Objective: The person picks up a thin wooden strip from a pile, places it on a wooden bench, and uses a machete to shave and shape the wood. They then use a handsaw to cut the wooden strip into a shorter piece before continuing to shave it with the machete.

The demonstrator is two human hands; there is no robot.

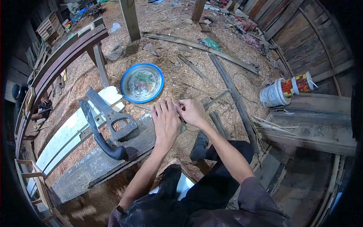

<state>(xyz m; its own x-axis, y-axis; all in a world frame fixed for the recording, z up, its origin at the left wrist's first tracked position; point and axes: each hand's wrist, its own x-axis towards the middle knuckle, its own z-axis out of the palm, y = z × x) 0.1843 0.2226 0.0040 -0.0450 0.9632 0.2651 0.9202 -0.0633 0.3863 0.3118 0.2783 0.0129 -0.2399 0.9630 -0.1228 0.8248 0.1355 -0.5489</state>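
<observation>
The right hand (191,112) makes a narrow pinch, thumb close to forefinger; whether anything small sits between them cannot be told. Close beside it, the left hand (166,118) lies back upward with long, nearly straight fingers and its thumb out of sight, so its hold cannot be told either.

Take the hands as the centre of a clock. All around spreads a floor (170,81) strewn with pale shavings. At 2 o'clock rises a curved wall (298,34) of rough boards. At 10 o'clock a reddish-brown beam (56,67) sweeps in a long arc; past it, at 9 o'clock, another person (44,108) is partly hidden. The grey plank (94,166) begins under the left hand and runs toward 8 o'clock, where it broadens. Just beyond its far edge, between 8 and 9 o'clock, lies a white board (70,134). A dark strip (235,96) crosses the shavings from 1 to 4 o'clock. At 11 o'clock an upright post (129,20) stands well apart from the hands.

Nearer, at 10 to 11 o'clock, sits a round metal basin (126,85) with a blue rim. Toward 3 o'clock is a white bucket (271,94), with a red and yellow tub (297,84) against its outer end. At 9 o'clock rests a saw (102,106), black handle toward the hands. Just beside it, at 8 o'clock, is a curved tool (100,140). Smallest is a crumpled green bag (211,44) at 12 to 1 o'clock.
</observation>
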